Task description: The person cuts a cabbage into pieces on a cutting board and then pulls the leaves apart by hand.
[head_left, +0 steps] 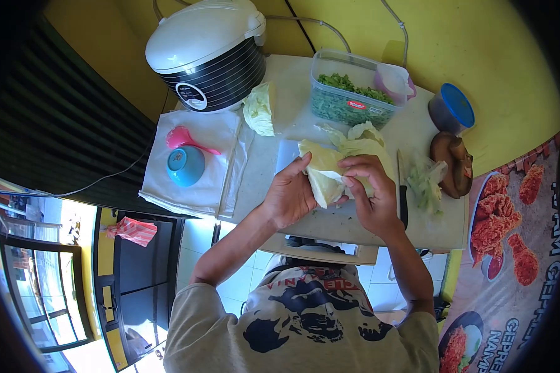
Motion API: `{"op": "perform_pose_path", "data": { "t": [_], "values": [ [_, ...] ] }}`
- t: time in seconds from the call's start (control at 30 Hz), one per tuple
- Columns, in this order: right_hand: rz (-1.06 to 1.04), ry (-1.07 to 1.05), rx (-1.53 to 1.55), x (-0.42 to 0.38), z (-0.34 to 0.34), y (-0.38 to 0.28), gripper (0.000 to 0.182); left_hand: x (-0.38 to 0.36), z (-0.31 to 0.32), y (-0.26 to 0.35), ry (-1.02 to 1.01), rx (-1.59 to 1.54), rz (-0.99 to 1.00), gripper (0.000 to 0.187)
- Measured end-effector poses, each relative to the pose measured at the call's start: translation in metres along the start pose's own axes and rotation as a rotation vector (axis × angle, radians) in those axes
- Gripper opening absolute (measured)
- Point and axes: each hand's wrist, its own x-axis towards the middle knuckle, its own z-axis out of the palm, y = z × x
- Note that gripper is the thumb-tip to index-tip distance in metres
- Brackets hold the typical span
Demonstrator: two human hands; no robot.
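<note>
A pale wedge of cabbage (323,174) rests in my left hand (290,194), whose fingers curl beneath it with the thumb along its side. My right hand (372,193) pinches at the cabbage's right edge with thumb and fingertips. Loose cabbage leaves (362,142) lie just behind on the table. Under the hands, part of a white board (286,152) shows. To the right of my right hand lies a knife (403,196) with a black handle, and beside it a plastic bag of pale green pieces (426,183).
A rice cooker (208,59) stands at the back left, near a cabbage leaf (259,110). Paper sheets (214,133) hold a blue bowl (185,165) and pink ladle (182,138). Behind are a tub of chopped greens (351,102), a blue-lidded container (452,109) and a brown object (454,165).
</note>
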Motion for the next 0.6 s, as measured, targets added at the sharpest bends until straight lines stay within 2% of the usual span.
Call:
{"op": "perform_pose_path", "data": {
  "t": [0.13, 0.27, 0.3, 0.4, 0.43, 0.5, 0.6],
  "values": [
    [0.097, 0.116, 0.048, -0.008, 0.0, 0.011, 0.008, 0.0, -0.003, -0.01, 0.017, 0.186, 0.087, 0.069],
    [0.225, 0.256, 0.287, -0.002, 0.002, 0.002, 0.008, 0.001, -0.002, -0.016, 0.065, 0.249, 0.102, 0.071],
    [0.201, 0.233, 0.272, -0.004, 0.0, 0.006, 0.01, 0.001, 0.001, -0.015, 0.094, 0.236, 0.085, 0.071],
    [-0.19, 0.019, -0.032, -0.003, -0.012, 0.013, 0.019, 0.004, -0.009, -0.022, 0.132, 0.119, 0.069, 0.071],
    [-0.194, -0.109, -0.004, -0.005, -0.018, 0.014, 0.041, 0.004, -0.012, -0.024, 0.138, 0.068, 0.069, 0.072],
    [-0.187, -0.127, -0.092, 0.003, -0.011, -0.003, 0.055, 0.009, -0.011, -0.028, 0.177, 0.234, 0.197, 0.072],
    [-0.083, -0.225, -0.052, 0.002, -0.012, -0.004, 0.073, 0.009, -0.002, -0.03, 0.213, 0.579, 0.325, 0.071]
  ]
}}
